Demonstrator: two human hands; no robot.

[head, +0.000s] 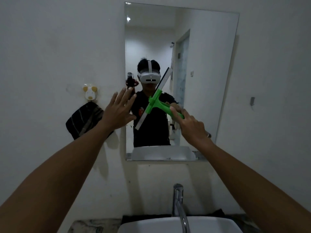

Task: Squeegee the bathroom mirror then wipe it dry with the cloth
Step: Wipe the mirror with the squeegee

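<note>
The rectangular mirror (202, 47) hangs on the white wall above the sink. My right hand (190, 125) grips the green handle of a squeegee (155, 101), whose long blade is tilted diagonally in front of the mirror's lower middle. My left hand (118, 111) is raised with fingers spread at the mirror's left edge and holds nothing. A dark striped cloth (84, 120) hangs from a hook on the wall left of the mirror, partly behind my left forearm.
An animal-shaped hook (90, 93) holds the cloth. A chrome tap (179, 202) rises over the white basin (168, 226) at the bottom. A small metal hook (252, 100) sits on the wall at right. A person's reflection fills the mirror's middle.
</note>
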